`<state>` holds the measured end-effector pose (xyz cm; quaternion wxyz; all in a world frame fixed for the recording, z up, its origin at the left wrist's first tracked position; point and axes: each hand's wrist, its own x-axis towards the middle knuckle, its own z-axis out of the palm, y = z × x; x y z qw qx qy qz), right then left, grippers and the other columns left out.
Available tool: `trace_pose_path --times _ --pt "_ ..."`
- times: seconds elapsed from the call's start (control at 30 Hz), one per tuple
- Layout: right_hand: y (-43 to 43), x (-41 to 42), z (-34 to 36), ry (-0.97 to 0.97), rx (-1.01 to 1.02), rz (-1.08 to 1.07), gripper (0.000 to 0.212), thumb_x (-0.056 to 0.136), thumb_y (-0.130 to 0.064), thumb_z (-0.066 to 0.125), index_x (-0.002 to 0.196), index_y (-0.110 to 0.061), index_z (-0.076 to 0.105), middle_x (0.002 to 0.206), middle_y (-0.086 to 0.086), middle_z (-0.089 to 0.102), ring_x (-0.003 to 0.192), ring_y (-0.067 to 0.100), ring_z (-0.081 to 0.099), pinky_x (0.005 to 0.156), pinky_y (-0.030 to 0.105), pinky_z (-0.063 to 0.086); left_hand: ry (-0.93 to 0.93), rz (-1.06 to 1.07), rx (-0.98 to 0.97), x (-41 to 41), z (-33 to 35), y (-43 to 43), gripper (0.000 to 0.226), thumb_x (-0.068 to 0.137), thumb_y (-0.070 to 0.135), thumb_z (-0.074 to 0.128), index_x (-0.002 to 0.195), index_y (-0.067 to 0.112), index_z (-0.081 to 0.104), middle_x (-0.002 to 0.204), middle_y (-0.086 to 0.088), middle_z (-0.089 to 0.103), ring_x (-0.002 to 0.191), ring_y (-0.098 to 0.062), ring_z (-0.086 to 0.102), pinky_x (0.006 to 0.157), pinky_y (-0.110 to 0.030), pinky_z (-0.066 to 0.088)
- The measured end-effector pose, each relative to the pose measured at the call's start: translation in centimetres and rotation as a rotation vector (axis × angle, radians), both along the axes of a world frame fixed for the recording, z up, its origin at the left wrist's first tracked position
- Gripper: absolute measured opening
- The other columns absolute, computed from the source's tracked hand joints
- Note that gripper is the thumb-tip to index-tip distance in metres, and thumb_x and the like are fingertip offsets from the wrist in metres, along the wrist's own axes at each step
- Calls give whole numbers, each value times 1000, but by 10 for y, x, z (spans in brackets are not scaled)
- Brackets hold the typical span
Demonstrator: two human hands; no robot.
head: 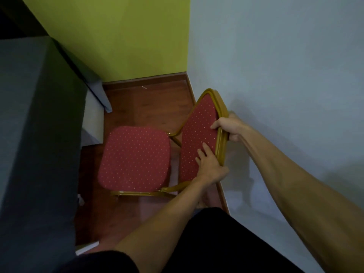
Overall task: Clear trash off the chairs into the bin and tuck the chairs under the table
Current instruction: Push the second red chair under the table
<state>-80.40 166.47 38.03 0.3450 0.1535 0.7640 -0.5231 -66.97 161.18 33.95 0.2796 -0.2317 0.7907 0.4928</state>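
Note:
A chair with red dotted upholstery and a gold metal frame stands on the wooden floor between the table and the right wall. Its seat faces the table, a dark grey-covered top filling the left side. My right hand grips the gold top edge of the backrest, fingers wrapped over the front. My left hand holds the lower part of the backrest, fingers spread on the red cushion and thumb side at the frame. Nothing lies on the seat. No bin is in view.
A pale wall runs close along the chair's right side and a green wall closes the far end. Small white scraps lie on the floor by the table's edge. My dark-clothed legs fill the bottom.

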Motion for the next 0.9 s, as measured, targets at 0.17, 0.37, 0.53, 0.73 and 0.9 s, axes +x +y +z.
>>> trace_pose_path --times 0.17,0.37,0.53,0.73,0.9 --pt "-34 -18 -1 62 6 77 32 84 0 72 115 -5 68 101 15 75 92 30 73 78 43 62 1 117 4 -17 3 -27 114 83 14 65 158 17 -21 168 -14 -15 155 -38 -9 124 -46 11" --pt "-92 -25 -12 93 -56 240 15 85 -11 78 98 -11 70 97 14 77 85 29 76 74 47 63 9 302 -42 -14 -2 -79 111 78 12 63 160 23 -11 170 -9 -3 157 -31 2 125 -46 18" --pt "-142 -20 -6 83 -64 446 20 85 -25 81 94 -11 70 91 14 78 79 31 77 65 50 65 110 575 -149 3 -1 -114 101 71 13 62 160 23 16 161 -6 31 148 -29 32 119 -44 33" --pt "-198 -8 -3 -40 -145 608 34 92 -24 75 117 -3 65 97 16 75 86 28 73 61 56 63 96 708 -281 30 -4 -157 88 77 5 62 157 19 28 148 -12 50 138 -33 45 114 -40 39" --pt "-248 -6 -2 -61 -159 636 39 92 -19 74 122 2 62 94 20 74 87 33 74 58 53 62 32 656 -264 34 -2 -209 96 78 4 61 161 26 17 146 -12 51 134 -35 49 110 -42 43"
